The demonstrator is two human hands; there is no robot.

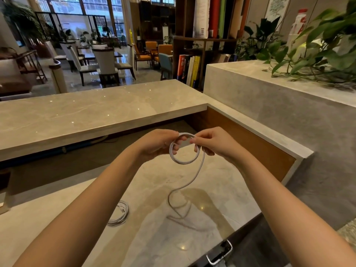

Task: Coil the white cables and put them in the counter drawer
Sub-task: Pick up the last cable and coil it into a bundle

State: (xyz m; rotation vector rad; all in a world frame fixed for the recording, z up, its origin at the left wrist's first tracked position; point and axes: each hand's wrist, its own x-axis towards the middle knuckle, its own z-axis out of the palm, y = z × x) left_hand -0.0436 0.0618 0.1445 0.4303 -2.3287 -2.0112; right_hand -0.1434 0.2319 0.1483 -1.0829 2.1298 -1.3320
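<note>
A white cable (184,160) hangs above the marble counter (221,189), partly wound into a small loop. My left hand (159,143) pinches the loop's left side. At the top right of the loop, my right hand (210,141) grips it. The cable's loose tail (194,176) drops from the loop and curls on the counter. A second white cable (120,214) lies coiled on the counter by my left forearm. A drawer front with a metal handle (220,254) shows at the counter's near edge; I cannot tell whether it is pulled out.
A raised marble ledge (96,112) runs across behind my hands. To the right stands a tall grey block (279,97) with leafy plants (317,47) on top. A bookshelf (202,45) stands behind. Chairs and tables fill the lobby beyond.
</note>
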